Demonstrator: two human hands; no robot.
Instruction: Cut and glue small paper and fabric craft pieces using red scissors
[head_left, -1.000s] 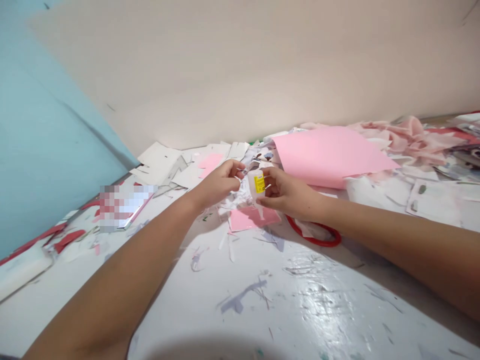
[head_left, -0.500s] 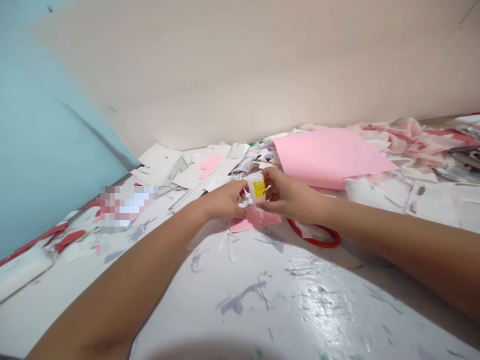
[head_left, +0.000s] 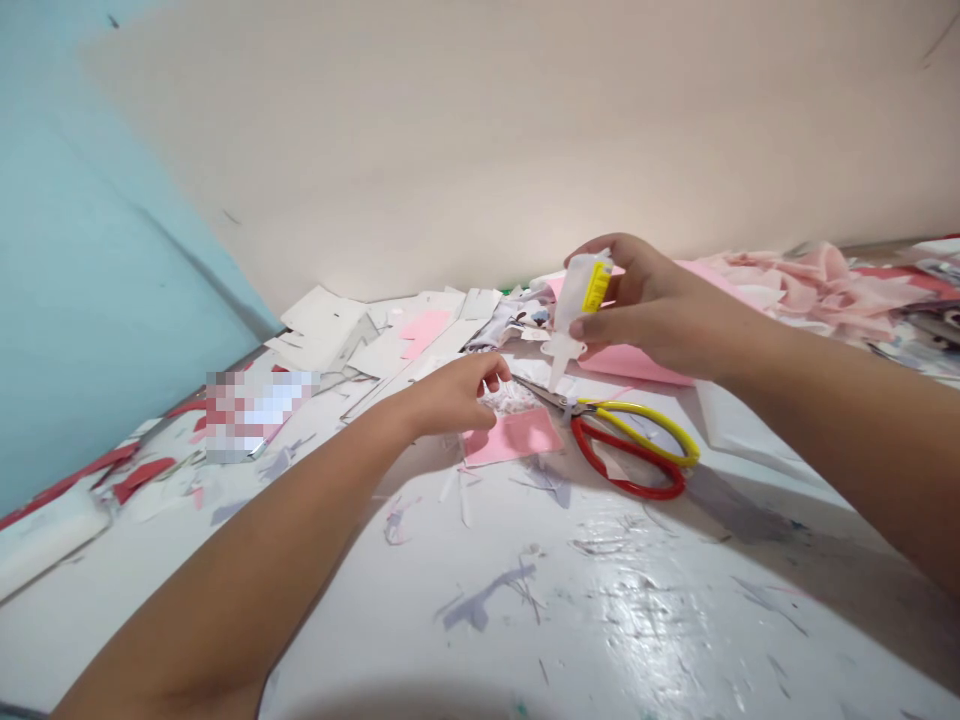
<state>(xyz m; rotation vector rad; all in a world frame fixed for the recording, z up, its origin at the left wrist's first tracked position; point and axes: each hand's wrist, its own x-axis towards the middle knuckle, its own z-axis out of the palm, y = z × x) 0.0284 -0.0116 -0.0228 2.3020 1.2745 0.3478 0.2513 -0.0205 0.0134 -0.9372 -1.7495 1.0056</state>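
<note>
1. From the head view, two bare hands reach over a white tabletop (head_left: 600, 620) speckled with dried smears and paper slivers.
2. The right hand (head_left: 664, 310) is clamped on one squeezable white plastic glue bottle (head_left: 579, 305), which has a yellow label. The bottle tilts with its tapered nozzle pointing down, clear of the paper below.
3. The left hand (head_left: 457, 395) has its fingers loosely curled, just beside a crumpled white paper scrap (head_left: 510, 398). Whether it grips anything, I cannot tell.
4. The scrap lies near the middle of the tabletop, on the far end of one flat pink paper rectangle (head_left: 514, 437).
5. One pair of steel scissors (head_left: 630, 448) lies just right of the rectangle, its blades closed and aimed at the scrap. It has two smooth plastic loop handles, one yellow and one red.
6. One large, smooth pink sheet (head_left: 634, 365) lies behind the right hand, and rumpled pink material (head_left: 825, 285) is heaped along the far edge toward the right corner.
7. Stiff white card offcuts (head_left: 322, 330) are piled along the far edge, left of centre. One pixelated object (head_left: 255, 415) lies near the left edge, with red scraps (head_left: 139, 478) beyond it.
</note>
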